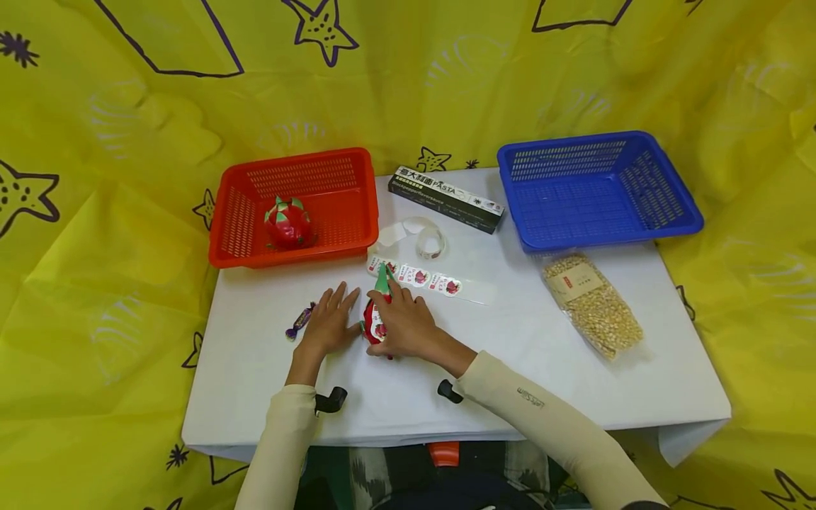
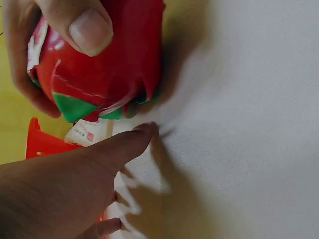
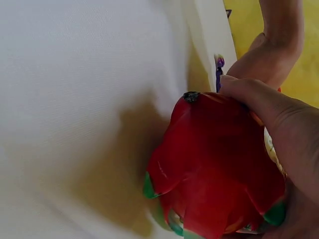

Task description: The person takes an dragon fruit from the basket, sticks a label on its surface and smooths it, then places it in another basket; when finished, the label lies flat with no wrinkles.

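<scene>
My right hand (image 1: pixel 411 324) grips a red dragon fruit (image 3: pixel 214 159) with green-tipped scales, low over the table's middle. A white label with a fruit picture shows on its side in the head view, and its green tip points away from me. The thumb of that hand lies across the fruit in the left wrist view. Just left of it my left hand (image 1: pixel 329 324) has its fingers spread at the tabletop, with nothing held; its thumb (image 2: pixel 132 142) points toward the fruit. A purple-wrapped candy (image 1: pixel 300 321) lies beside the left hand.
Beyond the hands lies a strip of fruit stickers (image 1: pixel 414 275) with its roll (image 1: pixel 431 243). A red basket (image 1: pixel 344 241) with another dragon fruit (image 1: pixel 288 224) stands back left. A pasta box (image 1: pixel 446 199), a blue basket (image 1: pixel 561 212) and a bag of yellow kernels (image 1: pixel 599 315) are farther right.
</scene>
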`<state>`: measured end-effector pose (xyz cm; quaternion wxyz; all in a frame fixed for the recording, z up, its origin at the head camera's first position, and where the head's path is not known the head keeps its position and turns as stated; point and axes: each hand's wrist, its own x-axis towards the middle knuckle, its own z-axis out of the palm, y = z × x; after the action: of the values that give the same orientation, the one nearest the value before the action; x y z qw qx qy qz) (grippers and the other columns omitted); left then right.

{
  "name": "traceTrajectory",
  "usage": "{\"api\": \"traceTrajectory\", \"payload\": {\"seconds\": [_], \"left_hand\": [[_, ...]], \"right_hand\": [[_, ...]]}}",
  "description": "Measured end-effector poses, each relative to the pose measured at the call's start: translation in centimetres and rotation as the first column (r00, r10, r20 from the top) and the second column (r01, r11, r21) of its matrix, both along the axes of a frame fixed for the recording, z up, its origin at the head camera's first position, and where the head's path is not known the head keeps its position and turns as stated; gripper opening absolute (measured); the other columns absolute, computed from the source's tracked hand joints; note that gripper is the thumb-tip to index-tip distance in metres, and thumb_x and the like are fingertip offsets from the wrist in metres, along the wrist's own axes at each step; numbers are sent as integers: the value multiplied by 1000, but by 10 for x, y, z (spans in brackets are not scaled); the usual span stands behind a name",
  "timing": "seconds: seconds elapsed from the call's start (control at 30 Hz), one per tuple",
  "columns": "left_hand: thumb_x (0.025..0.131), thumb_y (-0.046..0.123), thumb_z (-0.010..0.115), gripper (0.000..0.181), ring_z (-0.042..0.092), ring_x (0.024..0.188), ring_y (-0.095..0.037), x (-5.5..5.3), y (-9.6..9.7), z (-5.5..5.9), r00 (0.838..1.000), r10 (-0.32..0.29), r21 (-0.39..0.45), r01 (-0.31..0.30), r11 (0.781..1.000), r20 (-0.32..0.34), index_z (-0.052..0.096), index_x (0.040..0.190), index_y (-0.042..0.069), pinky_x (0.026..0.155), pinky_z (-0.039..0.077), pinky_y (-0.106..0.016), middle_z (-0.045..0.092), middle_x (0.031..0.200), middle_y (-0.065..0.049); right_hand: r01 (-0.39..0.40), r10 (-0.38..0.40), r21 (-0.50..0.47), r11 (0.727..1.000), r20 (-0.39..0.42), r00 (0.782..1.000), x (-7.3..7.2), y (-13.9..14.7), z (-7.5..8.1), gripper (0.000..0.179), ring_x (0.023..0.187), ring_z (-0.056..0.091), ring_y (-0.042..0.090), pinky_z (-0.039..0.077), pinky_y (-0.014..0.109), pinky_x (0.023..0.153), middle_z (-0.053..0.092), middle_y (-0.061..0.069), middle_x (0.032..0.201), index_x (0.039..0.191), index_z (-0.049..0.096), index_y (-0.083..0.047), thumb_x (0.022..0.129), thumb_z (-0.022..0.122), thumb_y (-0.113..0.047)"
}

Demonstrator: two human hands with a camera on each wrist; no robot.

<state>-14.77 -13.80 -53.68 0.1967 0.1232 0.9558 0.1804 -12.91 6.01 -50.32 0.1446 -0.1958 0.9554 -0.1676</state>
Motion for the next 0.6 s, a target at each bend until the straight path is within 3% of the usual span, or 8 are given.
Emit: {"api": "traceTrajectory", "payload": {"seconds": [0.23, 0.47, 0.6], "left_hand": [[98, 25, 74, 80, 10, 162, -49, 0, 1, -4, 1000, 5, -15, -6, 1000, -8, 34, 167, 14, 127, 14, -71, 16, 176, -20], [97, 30, 76, 84, 9, 162, -48, -1, 2, -3, 1000, 3, -22, -3, 1000, 15, 33, 167, 13, 127, 12, -69, 14, 177, -20], [97, 34, 76, 85, 10, 162, -48, -2, 3, -2, 1000, 9, -36, -8, 999, 21, 32, 167, 14, 127, 13, -70, 14, 177, -19]], "right_hand": [[32, -32, 8, 999, 73, 997, -3, -7, 4, 98, 132, 51, 36, 61, 52, 89, 38, 22, 157, 156, 44, -18, 76, 92, -49], [6, -7, 16, 1000, 51, 999, -2, 2, 3, 95, 129, 51, 33, 59, 47, 83, 41, 18, 157, 153, 47, -22, 74, 92, -50], [-3, 3, -16, 1000, 39, 999, -2, 13, 10, 93, 129, 51, 33, 58, 49, 83, 42, 19, 157, 152, 48, -22, 74, 92, -48]]}}
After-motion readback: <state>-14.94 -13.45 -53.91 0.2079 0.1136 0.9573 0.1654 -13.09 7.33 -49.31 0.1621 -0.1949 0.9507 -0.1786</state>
